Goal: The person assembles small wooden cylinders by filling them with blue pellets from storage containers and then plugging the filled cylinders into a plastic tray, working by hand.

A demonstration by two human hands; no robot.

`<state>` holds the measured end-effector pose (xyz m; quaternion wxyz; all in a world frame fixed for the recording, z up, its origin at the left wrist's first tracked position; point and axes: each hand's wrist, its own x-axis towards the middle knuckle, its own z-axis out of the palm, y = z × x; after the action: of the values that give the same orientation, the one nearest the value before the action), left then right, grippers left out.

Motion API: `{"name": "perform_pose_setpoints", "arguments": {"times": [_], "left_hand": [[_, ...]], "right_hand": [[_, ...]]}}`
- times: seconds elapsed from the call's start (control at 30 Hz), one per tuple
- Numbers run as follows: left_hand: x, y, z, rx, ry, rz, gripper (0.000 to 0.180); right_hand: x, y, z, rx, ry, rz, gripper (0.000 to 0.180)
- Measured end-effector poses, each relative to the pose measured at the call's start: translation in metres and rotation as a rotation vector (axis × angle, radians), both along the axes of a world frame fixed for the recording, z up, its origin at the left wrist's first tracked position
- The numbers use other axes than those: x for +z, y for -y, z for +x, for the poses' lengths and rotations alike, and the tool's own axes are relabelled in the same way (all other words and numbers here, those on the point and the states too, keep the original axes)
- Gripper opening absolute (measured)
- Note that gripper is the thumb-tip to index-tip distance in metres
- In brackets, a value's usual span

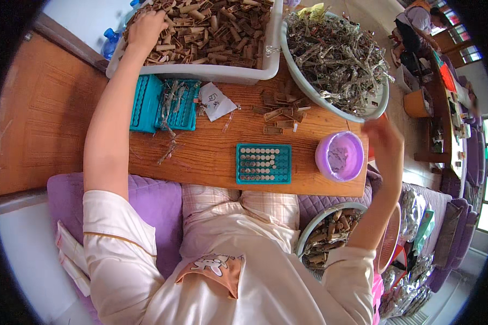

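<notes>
My left hand (148, 30) reaches over the left side of a large white bin (211, 70) heaped with brown, hollow half-tube pieces (222, 32). Its fingers are bent down among those pieces, and what they grip is hidden. At the table's right edge, my right hand (384, 132) hovers beside a purple tub (322, 157) with pale lilac stuff inside; motion blurs its fingers. A teal tray (263, 181) lies in front of me, with rows of round pale discs filling much of its left part. Several loose brown pieces (282, 112) lie between tray and bin.
A round basin (382, 105) piled with silvery, twisted strands (341, 59) stands right of the bin. Two more teal trays (146, 103), some strands and a white paper (217, 102) sit at left. Below the table's right side is another basin (301, 244). A person (415, 24) is far right.
</notes>
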<state>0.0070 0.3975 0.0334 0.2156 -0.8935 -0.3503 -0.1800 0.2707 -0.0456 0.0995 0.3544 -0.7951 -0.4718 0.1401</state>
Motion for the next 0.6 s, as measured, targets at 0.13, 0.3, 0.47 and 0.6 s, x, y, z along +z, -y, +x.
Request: {"name": "perform_pose_setpoints", "arguments": {"times": [0.13, 0.3, 0.47, 0.6], "left_hand": [[0.035, 0.044, 0.041, 0.057, 0.473, -0.275, 0.032], [0.034, 0.078, 0.073, -0.237, 1.355, -1.084, 0.039], [0.017, 0.157, 0.064, -0.517, 1.501, -1.428, 0.036], [0.017, 0.207, 0.039, -0.560, 1.709, -1.739, 0.046]], "right_hand": [[-0.001, -0.101, 0.023, -0.089, 0.284, 0.221, 0.017], [-0.020, -0.191, 0.046, -0.128, 0.669, -0.123, 0.026], [-0.038, -0.208, 0.077, -0.065, 0.726, -0.469, 0.027], [-0.016, -0.192, 0.084, -0.010, 0.556, -0.054, 0.026]]}}
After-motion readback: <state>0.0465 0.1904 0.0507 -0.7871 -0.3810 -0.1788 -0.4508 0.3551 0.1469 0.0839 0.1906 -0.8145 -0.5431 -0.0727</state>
